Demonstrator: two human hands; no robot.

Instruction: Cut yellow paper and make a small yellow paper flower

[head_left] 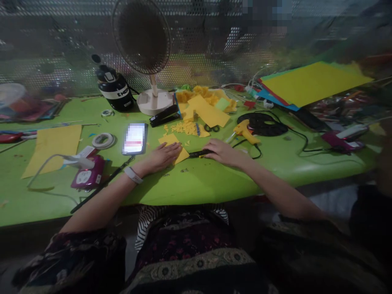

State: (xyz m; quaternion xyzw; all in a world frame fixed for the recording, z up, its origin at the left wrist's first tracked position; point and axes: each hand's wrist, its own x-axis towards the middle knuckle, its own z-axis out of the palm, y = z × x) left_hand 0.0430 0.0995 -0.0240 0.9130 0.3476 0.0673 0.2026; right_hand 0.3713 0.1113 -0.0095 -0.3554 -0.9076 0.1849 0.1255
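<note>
Tool (197,153) lies crosswise, tip leftward at yellow paper (183,154).

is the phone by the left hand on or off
On: the phone near the left hand lies face up with a brightly lit screen; what it displays is blurred out.

The light is dim overall; the smartphone screen (134,136) glows white, though pixelated; soft shadows lie on the green tabletop (190,188); outer edges look blurred and stretched.

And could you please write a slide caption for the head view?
Left hand flat on yellow paper, right hand holding a slim black tool over a green table.
</note>
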